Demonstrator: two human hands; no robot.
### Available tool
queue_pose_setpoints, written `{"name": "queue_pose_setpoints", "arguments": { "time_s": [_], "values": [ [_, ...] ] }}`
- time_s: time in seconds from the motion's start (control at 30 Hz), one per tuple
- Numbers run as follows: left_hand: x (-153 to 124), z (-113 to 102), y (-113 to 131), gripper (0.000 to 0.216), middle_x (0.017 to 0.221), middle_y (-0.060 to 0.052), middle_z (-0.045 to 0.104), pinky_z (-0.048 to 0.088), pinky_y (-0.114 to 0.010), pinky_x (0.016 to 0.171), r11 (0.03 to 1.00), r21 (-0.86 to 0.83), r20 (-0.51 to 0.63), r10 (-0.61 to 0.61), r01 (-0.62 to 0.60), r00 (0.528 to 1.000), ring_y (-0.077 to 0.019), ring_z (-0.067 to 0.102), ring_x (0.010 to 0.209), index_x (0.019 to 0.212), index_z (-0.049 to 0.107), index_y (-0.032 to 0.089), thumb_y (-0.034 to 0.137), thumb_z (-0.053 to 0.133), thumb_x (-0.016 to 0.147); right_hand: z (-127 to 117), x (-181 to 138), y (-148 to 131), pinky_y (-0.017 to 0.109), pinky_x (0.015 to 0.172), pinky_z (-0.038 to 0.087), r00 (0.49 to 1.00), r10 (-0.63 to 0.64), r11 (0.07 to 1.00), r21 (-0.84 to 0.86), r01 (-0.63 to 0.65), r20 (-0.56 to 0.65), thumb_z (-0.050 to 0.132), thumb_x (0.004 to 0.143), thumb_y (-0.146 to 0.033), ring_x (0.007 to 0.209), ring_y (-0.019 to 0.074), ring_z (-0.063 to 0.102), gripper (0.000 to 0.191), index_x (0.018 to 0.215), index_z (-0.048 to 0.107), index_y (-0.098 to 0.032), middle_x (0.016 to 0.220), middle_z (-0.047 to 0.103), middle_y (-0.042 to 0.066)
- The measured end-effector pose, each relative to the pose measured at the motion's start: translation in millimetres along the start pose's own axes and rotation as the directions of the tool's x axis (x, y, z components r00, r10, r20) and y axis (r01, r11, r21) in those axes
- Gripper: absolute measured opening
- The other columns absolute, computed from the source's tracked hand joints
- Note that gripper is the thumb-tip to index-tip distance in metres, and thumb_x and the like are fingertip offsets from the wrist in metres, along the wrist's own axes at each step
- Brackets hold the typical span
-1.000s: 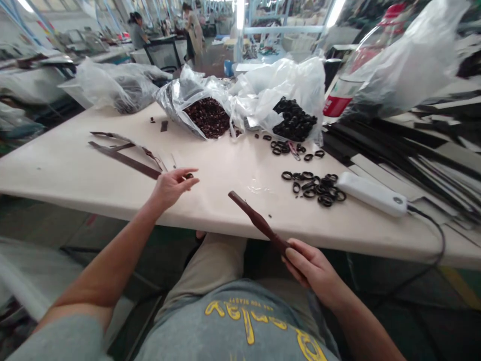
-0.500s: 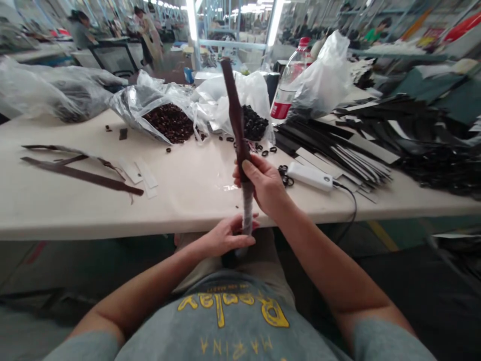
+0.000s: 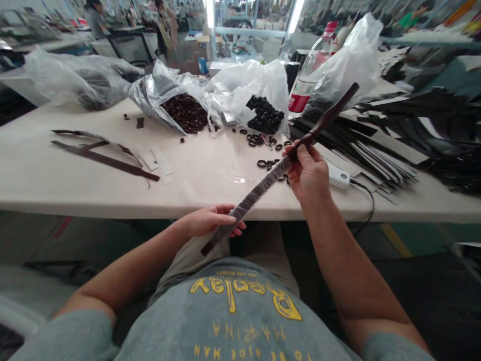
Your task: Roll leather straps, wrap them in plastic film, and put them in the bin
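Observation:
A long dark brown strap (image 3: 259, 189) runs diagonally between my hands, from low left to high right. Its lower half is wound in clear plastic film, with a short brown end sticking out below. My left hand (image 3: 216, 220) is closed round the wrapped part just off the table's front edge, thumb on top. Higher up, my right hand (image 3: 308, 170) pinches the strap where the wrapping ends and bare brown begins. The free upper end points toward the bottle. Beneath and beside the right hand lie several small black rings (image 3: 265, 164) on the table.
On the pale table (image 3: 93, 185), another brown strap (image 3: 107, 159) lies left beside white paper strips (image 3: 161, 165). Behind are plastic bags of brown pieces (image 3: 186, 113) and black pieces (image 3: 265, 115), and a bottle (image 3: 300, 95). A white corded device (image 3: 338, 176) and dark strips (image 3: 376, 145) lie right.
The strap has swung from nearly upright to a slant, its upper end tipping right. My right hand has moved right, my left slightly left and up. The camera view has shifted too.

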State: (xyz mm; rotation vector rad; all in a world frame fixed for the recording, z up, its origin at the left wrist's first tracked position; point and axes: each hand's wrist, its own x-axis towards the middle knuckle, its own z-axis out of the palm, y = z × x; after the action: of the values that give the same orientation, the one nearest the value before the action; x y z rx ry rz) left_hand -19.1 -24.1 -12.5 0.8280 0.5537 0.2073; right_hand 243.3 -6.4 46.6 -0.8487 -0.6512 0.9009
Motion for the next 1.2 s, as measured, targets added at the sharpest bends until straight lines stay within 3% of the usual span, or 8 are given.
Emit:
{"name": "queue_pose_setpoints", "arguments": {
  "time_s": [0.1, 0.3, 0.57, 0.73, 0.9, 1.0, 1.1, 1.2],
  "values": [
    [-8.5, -9.1, -1.3, 0.048, 0.103, -0.01, 0.076, 0.059, -0.029, 0.075, 0.999, 0.021, 0.059, -0.034, 0.033, 0.998, -0.0184, 0.074, 0.083, 0.122, 0.061, 0.017, 0.022, 0.076, 0.077, -14.9, -1.2, 7.3, 0.02, 0.061, 0.053, 0.997, 0.028, 1.0, -0.008, -0.028, -0.067, 0.071, 0.084, -0.025, 0.07, 0.0093, 0.066, 0.011, 0.09, 0.065, -0.019, 0.08, 0.071, -0.002],
    [-24.5, -20.9, -8.6, 0.052, 0.102, -0.011, 0.075, 0.057, -0.024, 0.065, 0.997, 0.024, 0.02, -0.068, 0.067, 0.997, -0.0181, 0.074, 0.081, 0.126, 0.06, 0.016, 0.022, 0.076, 0.076, -36.6, -9.1, 18.9, 0.019, 0.059, 0.052, 0.984, 0.058, 0.998, -0.017, -0.062, -0.171, 0.072, 0.082, -0.024, 0.071, 0.0091, 0.066, 0.01, 0.088, 0.065, -0.019, 0.079, 0.069, -0.003],
    [-40.3, -19.1, -15.1, 0.043, 0.076, -0.003, 0.073, 0.05, -0.019, 0.056, 0.991, 0.106, -0.166, -0.065, 0.083, 0.984, -0.009, 0.065, 0.058, 0.112, 0.064, 0.014, 0.033, 0.077, 0.077, -43.0, -39.6, 30.4, 0.021, 0.06, 0.053, 0.971, 0.125, 0.99, -0.038, -0.136, -0.205, 0.076, 0.078, -0.026, 0.069, 0.0096, 0.066, 0.016, 0.089, 0.067, -0.018, 0.08, 0.071, -0.002],
    [-52.9, -26.4, -20.3, 0.039, 0.076, -0.001, 0.072, 0.04, -0.018, 0.047, 0.957, 0.242, -0.125, -0.132, 0.16, 0.983, -0.009, 0.062, 0.054, 0.097, 0.066, 0.015, 0.045, 0.077, 0.074, -46.9, -39.2, 23.2, 0.017, 0.056, 0.053, 0.968, 0.083, 0.995, -0.034, -0.094, -0.237, 0.076, 0.076, -0.022, 0.065, 0.0074, 0.064, 0.012, 0.085, 0.068, -0.019, 0.078, 0.071, -0.003],
    [-57.2, -33.0, -32.6, 0.035, 0.073, 0.0, 0.069, 0.038, -0.018, 0.048, 0.951, 0.268, -0.172, -0.11, 0.154, 0.979, -0.0076, 0.058, 0.055, 0.085, 0.066, 0.016, 0.046, 0.078, 0.072, -37.3, -65.3, 19.1, 0.018, 0.059, 0.056, 0.974, 0.218, 0.968, -0.115, -0.223, -0.053, 0.088, 0.061, -0.039, 0.069, 0.0102, 0.067, 0.034, 0.086, 0.072, -0.02, 0.083, 0.073, 0.0],
    [-54.2, -34.0, -36.9, 0.035, 0.072, -0.001, 0.07, 0.041, -0.02, 0.055, 0.948, 0.29, -0.161, -0.089, 0.133, 0.983, -0.0085, 0.058, 0.058, 0.087, 0.069, 0.015, 0.045, 0.078, 0.072, -30.7, -95.7, 21.7, 0.02, 0.05, 0.054, 0.926, 0.366, 0.903, -0.277, -0.329, 0.092, 0.088, 0.059, -0.046, 0.058, 0.0109, 0.064, 0.037, 0.08, 0.074, -0.019, 0.075, 0.072, 0.002],
    [-49.0, -32.1, -38.6, 0.033, 0.074, -0.001, 0.071, 0.046, -0.023, 0.064, 0.934, 0.333, -0.104, -0.105, 0.134, 0.989, -0.0103, 0.059, 0.064, 0.089, 0.072, 0.015, 0.042, 0.078, 0.071, -30.6, -122.2, 23.5, 0.02, 0.048, 0.052, 0.895, 0.428, 0.86, -0.362, -0.36, 0.127, 0.086, 0.064, -0.046, 0.055, 0.0115, 0.063, 0.032, 0.077, 0.074, -0.019, 0.07, 0.07, 0.003],
    [-43.8, -26.9, -37.7, 0.026, 0.074, 0.001, 0.07, 0.045, -0.022, 0.067, 0.869, 0.482, -0.047, -0.104, 0.114, 0.993, -0.0112, 0.06, 0.068, 0.088, 0.073, 0.016, 0.036, 0.076, 0.072, -39.7, -137.8, 23.9, 0.021, 0.054, 0.054, 0.927, 0.366, 0.864, -0.4, -0.307, 0.08, 0.082, 0.07, -0.045, 0.059, 0.0118, 0.063, 0.029, 0.081, 0.075, -0.019, 0.072, 0.07, 0.003]
  ]
}}
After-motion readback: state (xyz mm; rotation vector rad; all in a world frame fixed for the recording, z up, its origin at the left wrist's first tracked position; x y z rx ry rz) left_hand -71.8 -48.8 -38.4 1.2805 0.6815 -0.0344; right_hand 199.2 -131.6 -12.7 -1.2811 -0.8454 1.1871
